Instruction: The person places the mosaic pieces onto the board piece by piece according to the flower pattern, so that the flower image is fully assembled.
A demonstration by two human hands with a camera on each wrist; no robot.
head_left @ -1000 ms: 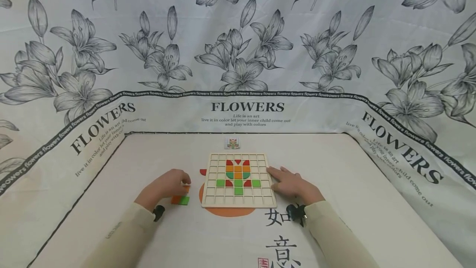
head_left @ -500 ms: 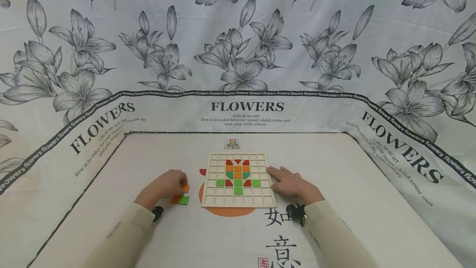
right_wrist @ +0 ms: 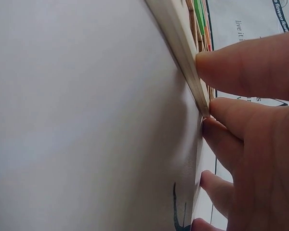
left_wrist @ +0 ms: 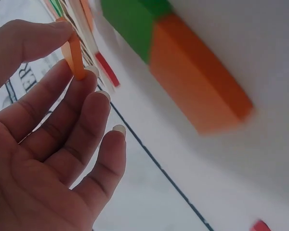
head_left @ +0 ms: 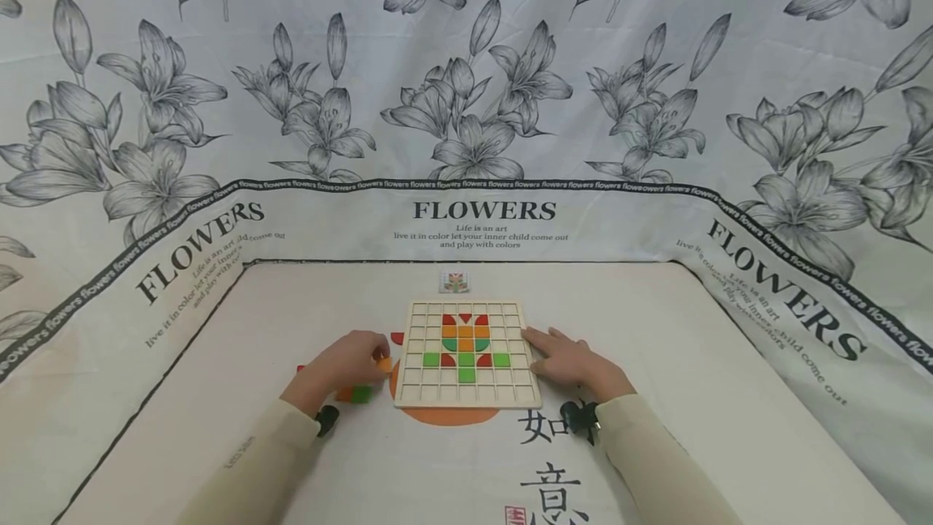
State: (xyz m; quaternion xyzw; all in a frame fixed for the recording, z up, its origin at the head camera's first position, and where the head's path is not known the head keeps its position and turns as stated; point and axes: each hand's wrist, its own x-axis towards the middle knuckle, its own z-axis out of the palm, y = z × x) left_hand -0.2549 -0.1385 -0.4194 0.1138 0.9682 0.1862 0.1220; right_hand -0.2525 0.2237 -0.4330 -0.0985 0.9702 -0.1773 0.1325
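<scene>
My left hand (head_left: 338, 363) pinches an orange tile (left_wrist: 76, 60) between thumb and fingertips, close to the left edge of the wooden grid board (head_left: 430, 393). The little and ring fingers spread out below it in the left wrist view. Set in the board is a flower pattern of red, orange, teal and green pieces, with a green square (head_left: 467, 375) at its bottom. My right hand (head_left: 579, 364) rests against the board's right edge, fingers extended; in the right wrist view the thumb (right_wrist: 245, 67) and a fingertip touch its rim (right_wrist: 180, 53).
Beneath the left hand lie a green tile (head_left: 361, 394) and an orange tile (left_wrist: 192, 77) side by side. A red piece (head_left: 397, 338) is beside the board's left edge, and another red piece (head_left: 300, 368) is left of the wrist. Behind the board is a small pattern card (head_left: 454, 281).
The left hand has picked up the orange tile from beside the loose tiles and moved right with it towards the board. The right hand stays in place.
</scene>
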